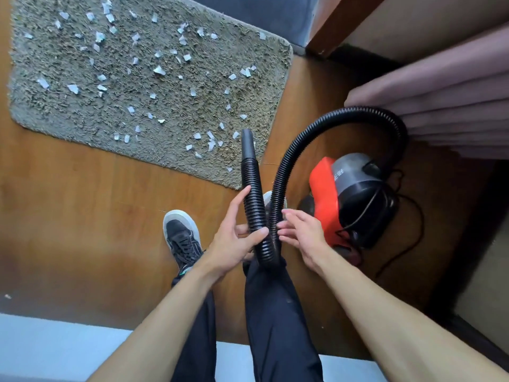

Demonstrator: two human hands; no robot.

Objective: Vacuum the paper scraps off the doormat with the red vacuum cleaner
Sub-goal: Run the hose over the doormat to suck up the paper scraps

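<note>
A shaggy grey-brown doormat [82, 111] lies on the wooden floor at upper left, strewn with several white paper scraps [159, 70]. The red and black vacuum cleaner [325, 188] stands on the floor at right. Its black ribbed hose [344, 114] arches up from the body and folds back in front of me. My left hand [234, 244] grips the hose just below the smooth black nozzle [248, 144], whose tip hangs over the mat's near right corner. My right hand [303, 235] touches the hose's other run with spread fingers.
My legs in dark trousers and a black sneaker [181, 238] stand on the floor below the hands. A thin black power cord [413, 224] trails right of the vacuum. Pink curtain folds [454, 111] and a wooden frame [341, 23] close the right side.
</note>
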